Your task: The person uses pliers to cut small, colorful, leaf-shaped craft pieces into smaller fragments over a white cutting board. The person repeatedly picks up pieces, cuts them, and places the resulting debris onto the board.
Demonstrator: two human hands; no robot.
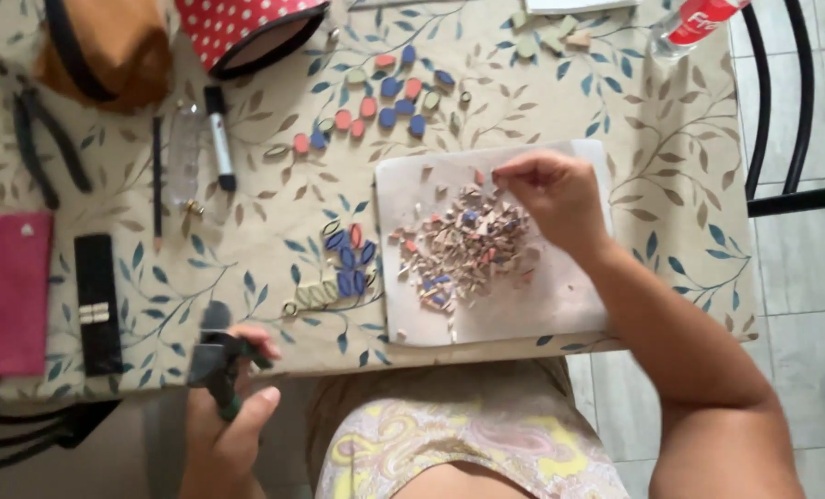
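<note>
Reached in from the lower right with the right hand (553,196), forearm angled across the table edge, fingers curled down and thumb and forefinger pinched together at the top of a heap of small broken ceramic chips in pink, blue and cream (463,248); whether a chip was actually caught in that pinch could not be made out. Gripped dark-handled tile nippers (217,356) in the left hand (230,416), fist wrapped round the handles, held low at the near edge of the table, well apart from the heap. Lay piled on a pale rectangular sheet (560,310), loosely scattered, spread over its middle and left part. Sat just left of the sheet, a small cluster of blue, red and cream cut tile pieces (343,268); farther up, a looser spread of red and blue rounded pieces (385,102). Rested on a leaf-patterned tablecloth (671,185), all of it. Stood open at the top edge, a red polka-dot pouch (246,32), contents not visible.
</note>
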